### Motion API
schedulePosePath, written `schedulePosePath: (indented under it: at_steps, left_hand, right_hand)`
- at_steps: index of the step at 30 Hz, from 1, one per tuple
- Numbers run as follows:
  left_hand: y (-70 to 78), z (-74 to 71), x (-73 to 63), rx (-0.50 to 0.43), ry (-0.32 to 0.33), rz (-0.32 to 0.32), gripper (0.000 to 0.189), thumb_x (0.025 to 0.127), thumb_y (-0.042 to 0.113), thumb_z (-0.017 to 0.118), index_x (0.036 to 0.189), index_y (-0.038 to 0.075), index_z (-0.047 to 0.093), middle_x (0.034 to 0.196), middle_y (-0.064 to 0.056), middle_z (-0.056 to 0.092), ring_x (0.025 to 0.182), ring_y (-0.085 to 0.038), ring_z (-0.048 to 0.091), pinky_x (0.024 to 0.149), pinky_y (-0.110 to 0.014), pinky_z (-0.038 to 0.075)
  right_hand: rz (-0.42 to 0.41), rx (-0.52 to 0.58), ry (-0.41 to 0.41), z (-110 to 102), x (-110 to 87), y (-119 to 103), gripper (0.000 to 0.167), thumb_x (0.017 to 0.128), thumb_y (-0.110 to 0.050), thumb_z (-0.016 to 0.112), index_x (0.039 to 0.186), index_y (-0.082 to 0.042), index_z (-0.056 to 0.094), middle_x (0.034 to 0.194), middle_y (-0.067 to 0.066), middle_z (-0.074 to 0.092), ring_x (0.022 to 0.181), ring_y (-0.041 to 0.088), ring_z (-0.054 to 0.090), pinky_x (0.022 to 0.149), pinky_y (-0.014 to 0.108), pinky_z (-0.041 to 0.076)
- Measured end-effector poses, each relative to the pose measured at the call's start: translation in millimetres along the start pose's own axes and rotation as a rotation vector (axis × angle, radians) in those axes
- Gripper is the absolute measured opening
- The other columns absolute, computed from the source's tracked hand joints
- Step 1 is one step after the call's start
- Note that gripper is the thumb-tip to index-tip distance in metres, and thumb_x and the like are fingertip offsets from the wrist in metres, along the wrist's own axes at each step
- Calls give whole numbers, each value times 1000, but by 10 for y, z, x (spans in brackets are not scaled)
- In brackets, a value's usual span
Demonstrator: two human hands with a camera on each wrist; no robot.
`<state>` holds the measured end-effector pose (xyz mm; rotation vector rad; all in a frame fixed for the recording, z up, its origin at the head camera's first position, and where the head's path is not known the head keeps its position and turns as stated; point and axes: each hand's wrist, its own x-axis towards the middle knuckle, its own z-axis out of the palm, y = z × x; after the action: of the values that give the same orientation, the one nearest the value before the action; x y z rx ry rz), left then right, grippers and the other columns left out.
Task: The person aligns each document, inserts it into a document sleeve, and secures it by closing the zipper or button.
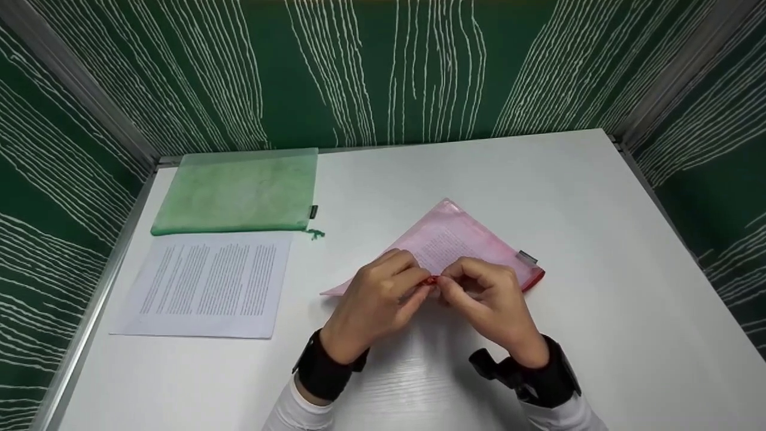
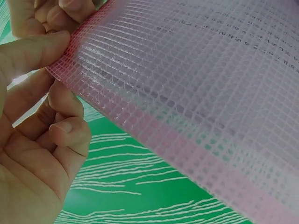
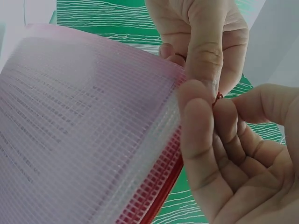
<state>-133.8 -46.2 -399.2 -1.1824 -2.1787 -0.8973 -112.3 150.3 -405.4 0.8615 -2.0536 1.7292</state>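
A pink mesh zip pouch [image 1: 446, 236], with a printed page showing through it, is held tilted over the white table in the head view. My left hand [image 1: 380, 299] pinches the pouch's red-edged corner between thumb and fingers. Close beside it, my right hand [image 1: 488, 296] has thumb and fingertips pinched at a small red zipper pull [image 3: 218, 97], mostly hidden by the fingers. The red zipper [image 3: 161, 200] runs along the pouch's edge in the right wrist view. A dark tab [image 1: 526, 257] sticks out on the pouch's right side.
A green zip pouch [image 1: 239, 191] with a green cord lies at the table's back left. Printed paper [image 1: 203, 290] lies just in front of it. Green walls [image 1: 431, 72] with white lines enclose the white table [image 1: 598, 239] at the back and sides.
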Motion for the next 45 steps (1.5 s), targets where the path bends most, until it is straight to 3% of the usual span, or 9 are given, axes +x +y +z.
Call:
schedulePosePath:
  at_steps: [11,25,31,38,45]
  left_hand:
    - [-14,18,-21,-18,35,10,5,95,8,73,92,5,77,83,-3,62,76,-14,58,67,-24,49]
    - [-15,9,-14,-14,53,24,6,95,7,73,91,5,78,83,-3,63,76,-13,59,68,-23,50]
    - [-15,22,-13,-23,74,29,5,94,8,75,91,5,78,81,-2,63,73,-13,57,66,-22,48]
    - [-10,15,-6,-17,87,29,3,92,6,75,91,5,78,82,-3,64,73,-13,57,66,-23,48]
    - [-2,-4,-3,-24,95,28,4,89,2,77,92,4,78,86,-3,66,76,-14,59,68,-24,49]
  right_hand:
    - [28,7,24,5,-11,7,20,89,18,64,82,0,67,69,12,64,58,14,62,58,18,53]
    - [151,15,27,-15,-9,-32,20,91,15,64,79,-2,67,67,12,63,57,15,62,56,22,53]
    - [246,55,25,-27,-1,-57,16,93,12,63,80,4,66,69,10,64,57,16,64,57,24,53]
    - [326,57,36,-33,2,-73,18,94,11,63,79,1,67,69,9,65,57,17,64,58,27,54]
    - [343,65,48,-40,2,-72,16,94,10,63,79,5,66,69,9,65,57,18,65,57,27,55]
